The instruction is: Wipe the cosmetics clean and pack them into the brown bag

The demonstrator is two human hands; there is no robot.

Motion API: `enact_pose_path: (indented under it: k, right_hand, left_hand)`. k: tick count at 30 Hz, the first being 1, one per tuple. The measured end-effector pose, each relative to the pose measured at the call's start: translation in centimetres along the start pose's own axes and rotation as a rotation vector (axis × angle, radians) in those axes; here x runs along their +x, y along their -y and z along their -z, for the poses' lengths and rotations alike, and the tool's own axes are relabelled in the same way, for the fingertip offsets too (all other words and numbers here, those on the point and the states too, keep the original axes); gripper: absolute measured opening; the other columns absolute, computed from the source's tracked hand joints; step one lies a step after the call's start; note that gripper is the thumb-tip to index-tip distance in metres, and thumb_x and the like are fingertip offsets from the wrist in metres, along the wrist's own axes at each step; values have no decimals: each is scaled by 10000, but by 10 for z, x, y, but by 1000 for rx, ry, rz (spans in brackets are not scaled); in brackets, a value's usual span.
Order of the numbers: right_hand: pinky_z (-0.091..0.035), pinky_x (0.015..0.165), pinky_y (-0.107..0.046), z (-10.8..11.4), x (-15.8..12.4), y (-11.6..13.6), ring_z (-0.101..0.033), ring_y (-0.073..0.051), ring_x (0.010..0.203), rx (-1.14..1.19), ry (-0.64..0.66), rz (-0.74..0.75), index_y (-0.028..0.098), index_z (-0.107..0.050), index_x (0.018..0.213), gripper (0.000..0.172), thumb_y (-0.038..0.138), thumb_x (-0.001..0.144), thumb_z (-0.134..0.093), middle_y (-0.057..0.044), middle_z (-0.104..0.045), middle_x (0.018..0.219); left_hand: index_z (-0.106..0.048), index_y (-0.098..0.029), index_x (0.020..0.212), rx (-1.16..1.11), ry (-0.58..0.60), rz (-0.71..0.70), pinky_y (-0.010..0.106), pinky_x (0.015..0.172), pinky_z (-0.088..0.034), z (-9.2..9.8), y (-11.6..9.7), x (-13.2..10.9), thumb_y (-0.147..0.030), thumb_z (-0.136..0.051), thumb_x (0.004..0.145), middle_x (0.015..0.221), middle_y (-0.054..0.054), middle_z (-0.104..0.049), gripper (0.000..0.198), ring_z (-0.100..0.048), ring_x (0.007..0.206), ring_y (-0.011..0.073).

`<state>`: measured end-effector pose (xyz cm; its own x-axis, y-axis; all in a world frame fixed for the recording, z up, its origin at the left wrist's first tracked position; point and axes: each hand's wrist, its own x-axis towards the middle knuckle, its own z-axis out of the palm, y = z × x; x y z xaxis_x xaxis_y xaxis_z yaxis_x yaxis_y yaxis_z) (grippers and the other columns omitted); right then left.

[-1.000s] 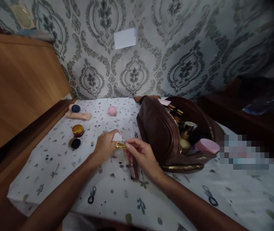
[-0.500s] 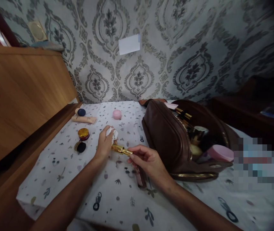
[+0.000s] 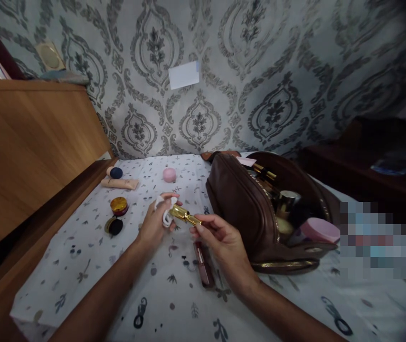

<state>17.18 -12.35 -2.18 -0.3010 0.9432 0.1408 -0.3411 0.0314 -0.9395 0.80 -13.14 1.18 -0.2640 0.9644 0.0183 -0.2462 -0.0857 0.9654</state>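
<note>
My left hand is closed around a crumpled white tissue, its fingers partly hidden by it. The tissue lies against the left end of a shiny gold lipstick tube. With thumb and fingertips, my right hand pinches the tube's other end, so it is held slanted above the cloth. Just below the right hand's fingers, a dark reddish-brown lip gloss tube lies on the patterned cloth.
A brown makeup bag stands unzipped on the right, with a pink item and several cosmetics inside. At left lie a gold-lidded jar, a round black-topped item and a beige squeeze tube. A pink ball-shaped item sits farther back.
The left hand and tissue have turned about the tube's left end, which now tilts up slightly more. The right hand keeps its pinch. The whole view has shifted a little.
</note>
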Motion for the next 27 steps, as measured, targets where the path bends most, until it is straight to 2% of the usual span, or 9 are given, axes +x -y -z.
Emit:
enact_pose_path:
  k: [4,7,10,13,17,24,27]
  right_hand:
    - [-531,635,-248,0,-1,3,-641,-135,695,34,-6,-1,216,-692,981,363,492,762,-779,2,-690,778]
    - [-499,570,-230,0,0,1,-594,-111,611,30,-7,-9,202,-673,943,374,480,730,-804,25,-647,718]
    - [-476,516,-221,-1,0,-1,-561,-101,553,27,-20,-28,200,-639,904,390,495,715,-810,39,-624,669]
    - [-448,467,-208,-2,0,-1,-535,-92,495,30,-16,-44,201,-592,834,419,527,695,-816,40,-627,619]
    - [-432,424,-199,-2,-2,1,-516,-84,440,12,17,-67,197,-560,754,446,550,677,-822,35,-632,578]
    - [-451,422,-205,-2,-2,6,-535,-94,439,-44,27,-88,188,-586,727,439,551,667,-826,28,-630,567]
    - [-459,433,-214,-1,-4,8,-560,-109,471,-89,51,-48,189,-608,731,400,527,684,-818,21,-630,584]
  left_hand:
    - [-685,-231,1077,161,158,8,167,449,-360,6,2,-6,-433,-753,758,894,21,-641,384,-494,577,88]
    - [-694,-244,1101,235,242,5,170,490,-390,11,0,-6,-437,-748,774,910,21,-627,383,-512,617,103]
    - [-719,-228,1089,324,296,-54,192,567,-433,15,-8,-5,-360,-783,746,911,25,-649,374,-540,667,128]
    - [-740,-197,1017,395,304,-92,201,596,-422,18,-17,-5,-302,-805,717,860,33,-682,324,-565,682,149]
    - [-707,-176,968,466,356,-99,215,587,-404,20,-22,-6,-357,-736,788,745,30,-673,257,-565,649,152]
    - [-622,-163,966,576,398,-93,201,533,-378,25,-20,-12,-499,-644,849,673,-34,-567,357,-483,572,104]
    - [-585,-165,848,580,332,-58,197,483,-361,23,-14,-16,-563,-589,859,615,-45,-534,398,-455,509,88]
